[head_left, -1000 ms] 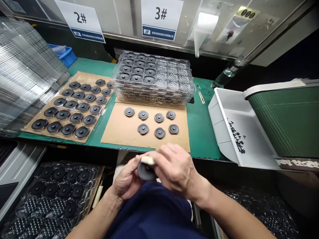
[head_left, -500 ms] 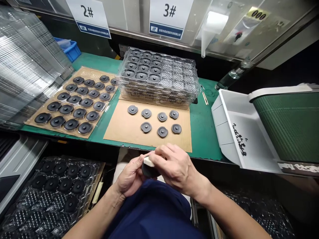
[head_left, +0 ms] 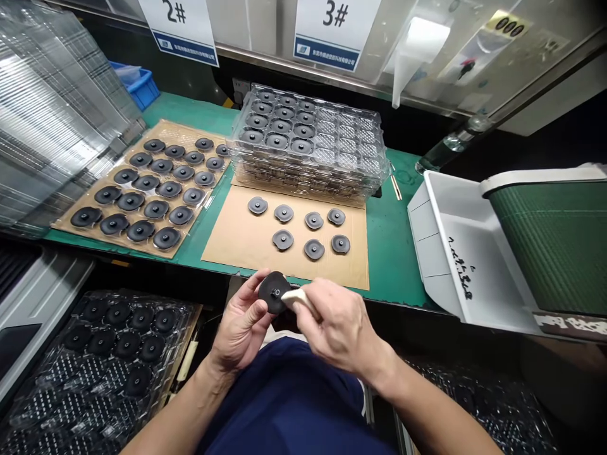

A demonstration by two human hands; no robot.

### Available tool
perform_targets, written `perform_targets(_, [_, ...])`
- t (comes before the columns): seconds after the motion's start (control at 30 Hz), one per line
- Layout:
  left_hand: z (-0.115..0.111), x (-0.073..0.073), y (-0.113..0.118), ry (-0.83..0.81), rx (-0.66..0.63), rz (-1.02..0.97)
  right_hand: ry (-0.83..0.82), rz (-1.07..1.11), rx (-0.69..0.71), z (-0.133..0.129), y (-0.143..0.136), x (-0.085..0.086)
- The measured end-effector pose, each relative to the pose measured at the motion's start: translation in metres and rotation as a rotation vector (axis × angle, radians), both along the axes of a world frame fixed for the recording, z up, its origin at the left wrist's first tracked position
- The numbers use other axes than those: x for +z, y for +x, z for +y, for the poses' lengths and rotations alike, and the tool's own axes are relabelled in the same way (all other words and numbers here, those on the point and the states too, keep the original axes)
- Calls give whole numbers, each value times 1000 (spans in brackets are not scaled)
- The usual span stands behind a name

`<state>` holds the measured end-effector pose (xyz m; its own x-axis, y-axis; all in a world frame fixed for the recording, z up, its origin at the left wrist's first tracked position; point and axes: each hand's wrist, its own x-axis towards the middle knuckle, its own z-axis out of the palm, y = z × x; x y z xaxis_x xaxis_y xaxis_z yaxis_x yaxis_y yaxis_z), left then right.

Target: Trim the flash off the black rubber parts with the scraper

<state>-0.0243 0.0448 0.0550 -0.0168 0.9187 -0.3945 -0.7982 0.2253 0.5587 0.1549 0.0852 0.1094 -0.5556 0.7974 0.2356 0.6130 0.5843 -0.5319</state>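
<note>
The black disc (head_left: pixel 268 282) is up in the air, just off the near edge of the counter (head_left: pixel 389 253), over the person's lap. Its little knob faces up toward the eyes. The left hand (head_left: pixel 237 335) has it: the fingers pinch its left rim, with the thumb low on the near side. The right hand (head_left: pixel 337 319) has its fingers pinched on a small pale pad (head_left: pixel 301 297), and the pad's tip seems to touch the right rim of the disc.

It looks like the step is to rub the rim with the pad. To do it well, I would hold the disc firm but not squeeze hard, since it looks thin and might bend. Keep the left thumb on its own side, away from the pad. Press softly, and turn the disc a bit at a time so each part of the rim gets its go. Try not to bump the knob (it sticks up, so it could catch).

Holding it just off the near edge seems smart. Seven more discs (head_left: pixel 313 249) lie spread out on the cardboard (head_left: pixel 232 243), which reaches close to that same edge. Keep the elbows low, so nothing there gets knocked.
</note>
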Motion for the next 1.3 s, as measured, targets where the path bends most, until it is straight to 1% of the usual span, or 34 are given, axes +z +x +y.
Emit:
perform_targets(0.07, [-1, 0, 2, 19, 10, 31, 26, 0, -48, -1, -2, -2])
perform_targets(0.1, [-2, 0, 3, 32, 18, 44, 14, 17, -41, -2, -2, -3])
perform_targets(0.2, [-4, 1, 4, 71, 41, 67, -50, 75, 40, -5, -4, -4])
perform_targets(0.23, [-5, 1, 4, 76, 44, 69, -48, 80, 39, -6, -5, -4])
perform_targets(0.33, [-6, 3, 4, 56, 51, 75, -3, 55, -35, -7, -5, -4])
perform_targets(0.37, [-7, 3, 3, 44, 51, 75, -11, 50, -30, -8, -4, -4])
perform_targets(0.47, [-7, 3, 2, 21, 42, 67, -65, 53, 62, -7, -2, -3])
perform_targets(0.5, [-7, 3, 2, 16, 30, 58, -62, 47, 65, -7, 0, -3])
perform_targets(0.6, [-7, 3, 1, -11, -22, 33, -14, -7, -6, -3, 4, -2])
perform_targets(0.63, [-7, 4, 1, -22, -33, 29, -13, -20, 5, -2, 6, -1])
perform_targets(0.73, [-7, 5, 1, -31, -58, 20, -16, -51, 111, 0, 9, 1])
perform_targets(0.77, [-7, 5, 1, -34, -82, 13, 5, -71, 112, 0, 10, 2])
perform_targets(0.83, [-7, 5, 0, -56, -151, 0, 80, -131, 70, 2, 12, 4])
perform_targets(0.9, [-7, 3, -1, -97, -222, -11, 158, -184, 80, 5, 13, 4])
perform_targets(1.0, [-8, 0, -2, -133, -310, -52, 232, -226, 186, 9, 13, 7])
perform_targets(1.13, [-9, -5, 1, -153, -401, -164, 291, -274, 292, 15, 10, 12])
perform_targets(1.2, [-9, -5, 1, -153, -418, -208, 330, -275, 364, 19, 7, 15])
perform_targets(1.23, [-9, -5, 1, -147, -406, -228, 349, -262, 387, 21, 6, 16])
perform_targets(1.27, [-9, -4, 0, -135, -373, -243, 359, -242, 380, 22, 5, 16])
perform_targets(1.3, [-8, -3, -1, -114, -325, -247, 352, -219, 338, 22, 4, 16])
